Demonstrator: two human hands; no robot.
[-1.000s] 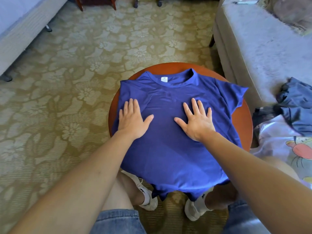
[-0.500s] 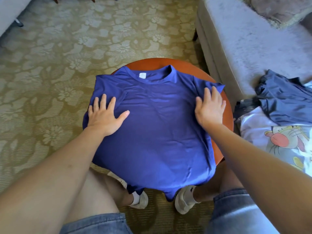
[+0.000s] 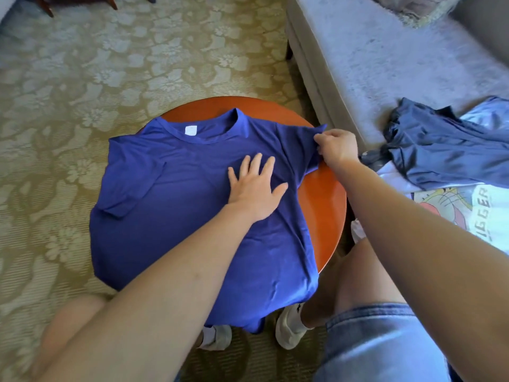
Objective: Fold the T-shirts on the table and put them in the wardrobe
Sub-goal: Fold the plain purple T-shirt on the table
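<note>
A blue T-shirt (image 3: 170,205) lies spread flat on a small round orange-brown table (image 3: 327,199), collar at the far side, hem hanging over the near edge. My left hand (image 3: 256,188) presses flat on the chest, fingers straight and spread. My right hand (image 3: 337,148) pinches the right sleeve at the table's right edge and lifts its tip a little. The left sleeve lies folded in over the body.
A grey sofa (image 3: 385,64) stands at the right. On it lie a crumpled dark blue garment (image 3: 446,150) and a white printed T-shirt (image 3: 468,213). Patterned carpet (image 3: 110,64) surrounds the table. My knees and white shoes sit under the near edge.
My left hand slid from the shirt's left side to the middle of the chest. My right hand went from lying flat to pinching the right sleeve. The view shifted left.
</note>
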